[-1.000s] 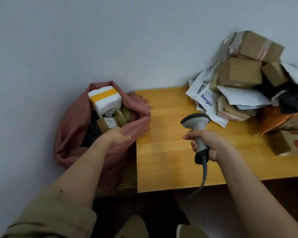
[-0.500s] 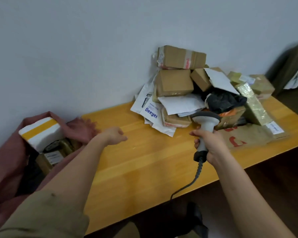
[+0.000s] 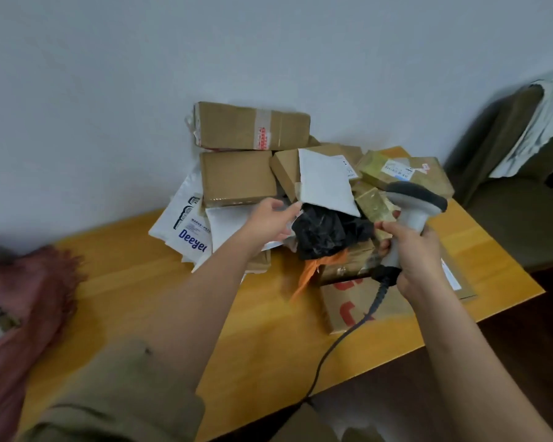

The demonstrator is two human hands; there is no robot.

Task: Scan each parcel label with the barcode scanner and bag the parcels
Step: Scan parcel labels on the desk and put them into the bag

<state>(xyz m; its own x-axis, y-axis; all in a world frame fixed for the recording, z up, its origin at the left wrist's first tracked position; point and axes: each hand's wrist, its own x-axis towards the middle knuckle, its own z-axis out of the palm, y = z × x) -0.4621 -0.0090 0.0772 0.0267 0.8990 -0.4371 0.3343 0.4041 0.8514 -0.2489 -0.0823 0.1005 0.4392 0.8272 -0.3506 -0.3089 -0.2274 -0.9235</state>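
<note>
The left hand (image 3: 270, 218) reaches into the parcel pile (image 3: 300, 186) on the desk (image 3: 141, 282), fingers loosely spread, holding nothing; the right hand (image 3: 412, 250) grips the barcode scanner (image 3: 411, 215) upright beside it; a black bag parcel (image 3: 326, 231) lies between them; the pink sack (image 3: 23, 298) sits far left.

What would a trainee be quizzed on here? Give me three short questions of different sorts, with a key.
1. True or false: the right hand grips the scanner.
2. What does the left hand reach toward? A) the parcel pile B) the pink bag C) the chair
3. Fill in: the black parcel lies just below a ___ envelope.

Key: 1 true; 2 A; 3 white.
</note>
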